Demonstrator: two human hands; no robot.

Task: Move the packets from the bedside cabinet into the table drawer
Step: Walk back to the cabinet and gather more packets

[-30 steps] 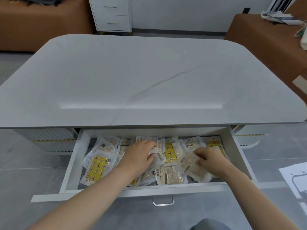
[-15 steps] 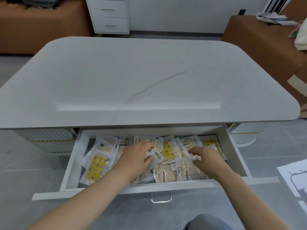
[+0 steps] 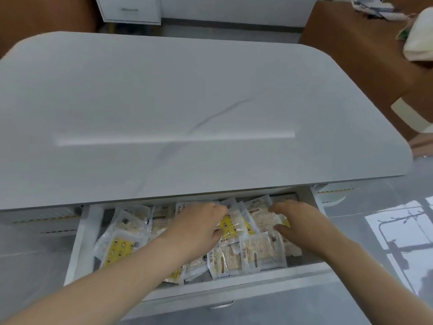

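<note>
The table drawer (image 3: 80,240) is pulled out below the pale grey table top (image 3: 187,102). Several clear packets lie heaped in it, some beige (image 3: 260,252) and some with yellow printed cards (image 3: 119,248). My left hand (image 3: 199,228) lies on the packets in the middle of the drawer, fingers stretched toward the back. My right hand (image 3: 297,221) rests on the packets at the right, fingers spread, thumb on a beige packet. Neither hand lifts a packet. The packets under my hands and forearms are hidden.
A white bedside cabinet (image 3: 131,8) with drawers stands by the far wall. A brown upholstered bench (image 3: 351,43) with cloth and papers on it is at the right. The drawer's metal handle (image 3: 220,306) sticks out at the front. A white sheet (image 3: 398,242) lies on the grey floor.
Both hands have slid toward the back of the drawer over the packets, and their fingers have straightened. The packets under them have shifted a little. The camera has come closer.
</note>
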